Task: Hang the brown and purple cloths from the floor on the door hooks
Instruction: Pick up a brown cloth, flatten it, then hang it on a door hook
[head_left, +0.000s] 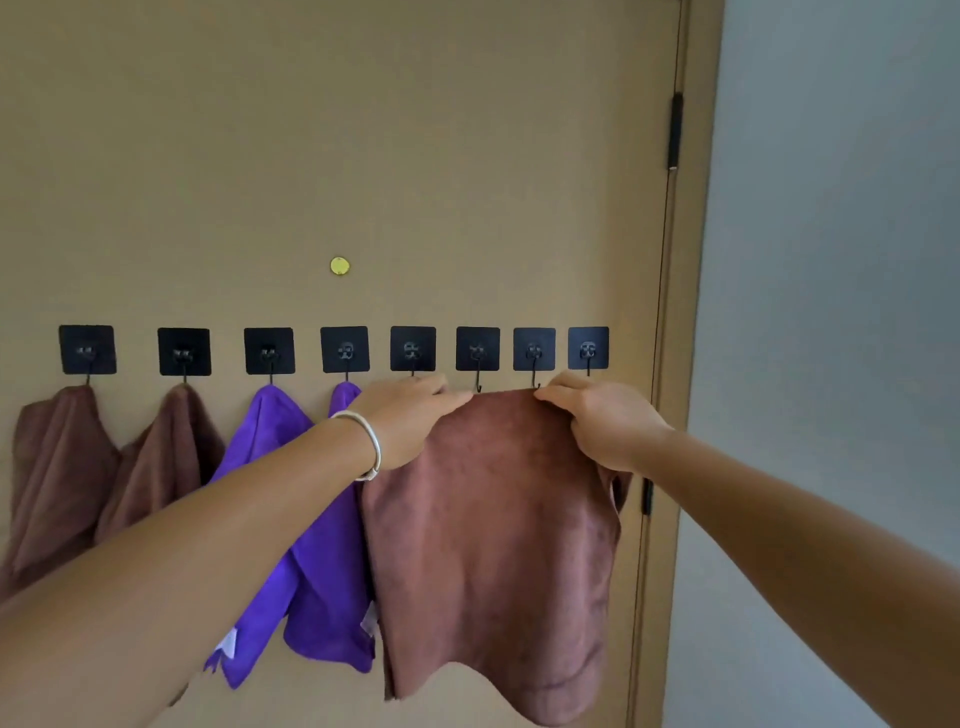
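Our two forearms are bare, no sleeves in view; on our left wrist sits a plain silver bangle (370, 441).

Door (363, 156) hooks (478, 349) bearing cloths (291, 493)

Yellow dot (340, 266), black hinge (675, 131), grey wall (831, 260)

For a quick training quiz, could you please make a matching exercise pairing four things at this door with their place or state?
Column one:
1. brown cloth held up
2. purple cloth
3. hook, sixth from the left end
4. bracelet

Column two:
A. on the left wrist
B. bare, nothing hanging on it
C. hanging from the third hook from the left end
D. pinched along its top edge by the left hand and right hand

Pairs: 1-D, 2-C, 3-B, 4-A
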